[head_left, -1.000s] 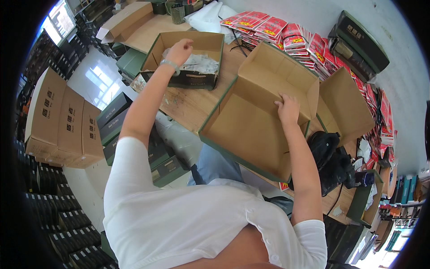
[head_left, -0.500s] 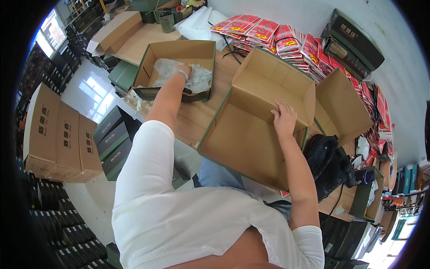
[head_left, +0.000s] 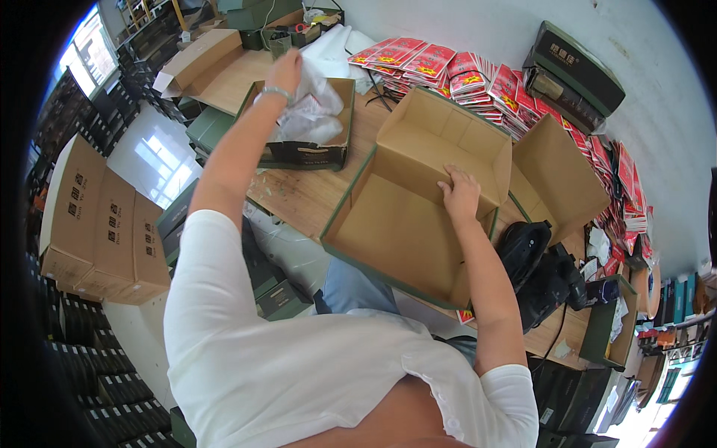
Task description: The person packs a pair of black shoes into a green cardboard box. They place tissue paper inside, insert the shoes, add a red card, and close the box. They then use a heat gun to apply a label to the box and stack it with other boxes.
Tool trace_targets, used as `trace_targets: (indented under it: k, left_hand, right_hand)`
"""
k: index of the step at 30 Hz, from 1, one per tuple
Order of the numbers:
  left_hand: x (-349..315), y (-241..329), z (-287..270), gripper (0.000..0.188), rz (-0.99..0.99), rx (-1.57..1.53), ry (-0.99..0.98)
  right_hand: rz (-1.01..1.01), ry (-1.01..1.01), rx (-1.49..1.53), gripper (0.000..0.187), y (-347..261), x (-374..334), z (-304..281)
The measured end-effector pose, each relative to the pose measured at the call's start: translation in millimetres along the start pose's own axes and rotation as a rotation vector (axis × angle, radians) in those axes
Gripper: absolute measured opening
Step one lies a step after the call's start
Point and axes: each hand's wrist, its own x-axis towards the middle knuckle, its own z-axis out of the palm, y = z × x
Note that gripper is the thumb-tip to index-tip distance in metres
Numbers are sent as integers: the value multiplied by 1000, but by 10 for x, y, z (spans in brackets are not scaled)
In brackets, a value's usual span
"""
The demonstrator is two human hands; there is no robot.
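My left hand [head_left: 285,72] is raised over a dark-edged shoebox-like carton [head_left: 302,155] at the back left. Its fingers are closed on a crumpled translucent plastic bag [head_left: 317,112], which hangs down into that carton. Nearer the middle lies a large opened cardboard box [head_left: 388,216], brown inside with green edges, its lid part [head_left: 444,138] tilted up at the back. My right hand [head_left: 460,193] grips the wall between base and lid, fingers bent over its edge. The inside of the base is bare.
Behind are stacks of red packets [head_left: 426,60]. To the right stand another open carton lid [head_left: 560,172], a black tape-gun-like tool [head_left: 549,276] and a green box [head_left: 609,328]. Brown cartons [head_left: 97,224] stand at left on the floor. Dark boxes [head_left: 571,67] are stacked at the back wall.
My left hand has risen out of the back-left carton and moved left and away, pulling the plastic bag up. My right hand stays on the large box.
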Motion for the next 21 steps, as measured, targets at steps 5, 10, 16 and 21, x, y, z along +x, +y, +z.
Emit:
trace_targets:
  k: [5, 10, 16, 21]
  left_hand:
    - [614, 754, -760, 19, 482, -69, 262]
    - [965, 1070, -767, 24, 286, -143, 455]
    - [986, 2317, -1428, 15, 746, -175, 769]
    - [759, 3239, -1738, 12, 916, -324, 936]
  right_hand:
    - [95, -162, -64, 54, 47, 61, -61]
    - [207, -91, 162, 79, -398, 159, -266]
    - [39, 136, 490, 109, -1017, 352, -696]
    - [271, 185, 876, 121, -1439, 621, -985]
